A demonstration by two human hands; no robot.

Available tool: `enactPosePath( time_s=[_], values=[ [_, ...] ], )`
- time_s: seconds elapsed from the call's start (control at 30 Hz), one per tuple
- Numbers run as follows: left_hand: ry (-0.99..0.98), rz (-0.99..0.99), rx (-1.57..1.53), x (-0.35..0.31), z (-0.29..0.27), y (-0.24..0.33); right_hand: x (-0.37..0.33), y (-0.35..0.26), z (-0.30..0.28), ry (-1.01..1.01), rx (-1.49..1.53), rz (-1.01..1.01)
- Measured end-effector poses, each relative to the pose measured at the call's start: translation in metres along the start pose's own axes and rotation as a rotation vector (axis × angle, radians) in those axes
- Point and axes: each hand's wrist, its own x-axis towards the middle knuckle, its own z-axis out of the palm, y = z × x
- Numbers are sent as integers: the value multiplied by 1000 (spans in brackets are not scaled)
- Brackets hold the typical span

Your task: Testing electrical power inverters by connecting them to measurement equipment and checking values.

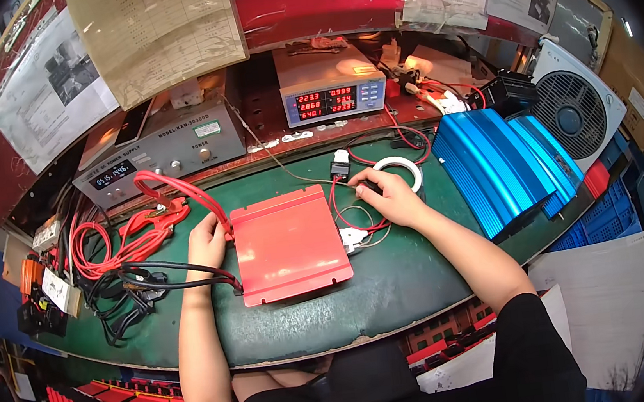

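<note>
A flat red metal box [289,244] lies on the green bench mat, with thick red cables [179,182] and black cables [176,268] running into its left side. My left hand [206,244] is curled at that side, fingers closed around the end of the red cables; the fingertips are partly hidden. Right of the box, my right hand [390,196] pinches a thin brown wire [287,165] at its fingertips, just above the mat. A white plug [353,238] sits against the box's right edge. Close to my right fingers stand a small black-and-white connector [340,164] and a white tape roll [399,168].
At the back are a grey power supply [167,150] and a meter with red digits [335,101]. Blue finned cases [491,171] and a fan [576,113] stand at the right. Coiled red clamp leads [119,246] and a socket strip [61,291] lie left.
</note>
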Motion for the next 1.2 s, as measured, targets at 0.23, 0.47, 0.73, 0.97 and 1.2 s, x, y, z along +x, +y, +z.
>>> enactPosePath(
  time_s=[0.23, 0.47, 0.73, 0.97, 1.2],
  values=[
    [14, 22, 37, -2, 0, 15, 0, 6, 3, 80, -32, -108],
    [-3, -25, -5, -1, -1, 14, -2, -2, 2, 65, -56, -124],
    [20, 26, 83, 0, -2, 5, -5, -10, 2, 17, -140, -155],
    [-1, -41, 121, -1, -1, 15, -5, -2, 4, 18, -202, -262],
    [27, 8, 107, -2, 0, 11, -4, -3, 5, 7, -214, -297]
  ],
)
